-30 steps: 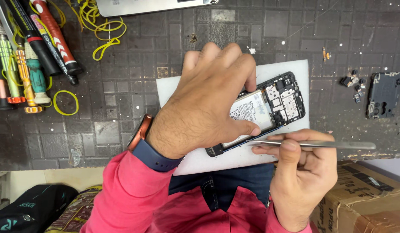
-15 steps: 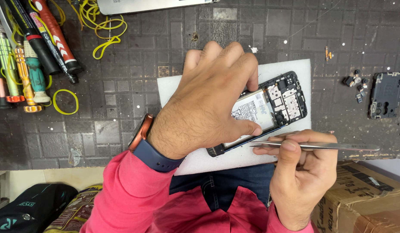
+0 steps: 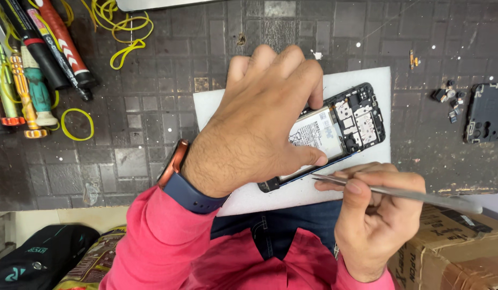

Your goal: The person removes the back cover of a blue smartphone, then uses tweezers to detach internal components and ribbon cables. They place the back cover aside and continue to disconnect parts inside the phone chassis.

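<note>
Head camera looks down on two bare hands at work. The right hand [image 3: 375,220] has its grip closed around a thin metal tool [image 3: 399,193], pinched between thumb and fingers; the tool's tip reaches the lower edge of an opened phone [image 3: 340,131]. The left hand [image 3: 259,129] lies over the phone, its grip closed on it: the thumb presses at the lower edge just beside the tool tip, and the fingers curl over the far edge. The phone has no back cover, so the white battery and the dark circuit parts are visible. It lies tilted on a white pad [image 3: 361,80], which rests on the dark worktop [image 3: 152,123].

On the left wrist, behind the grip, sits a watch with a blue strap [image 3: 187,185], and then a pink sleeve [image 3: 152,241]. Right of the grip and well apart, a black phone part [image 3: 485,113] and some small dark pieces [image 3: 450,99] lie on the worktop. Far to the left of the grip are screwdrivers [image 3: 28,70] and yellow rubber bands [image 3: 120,27]. Just below the right hand stands a cardboard box [image 3: 453,252].
</note>
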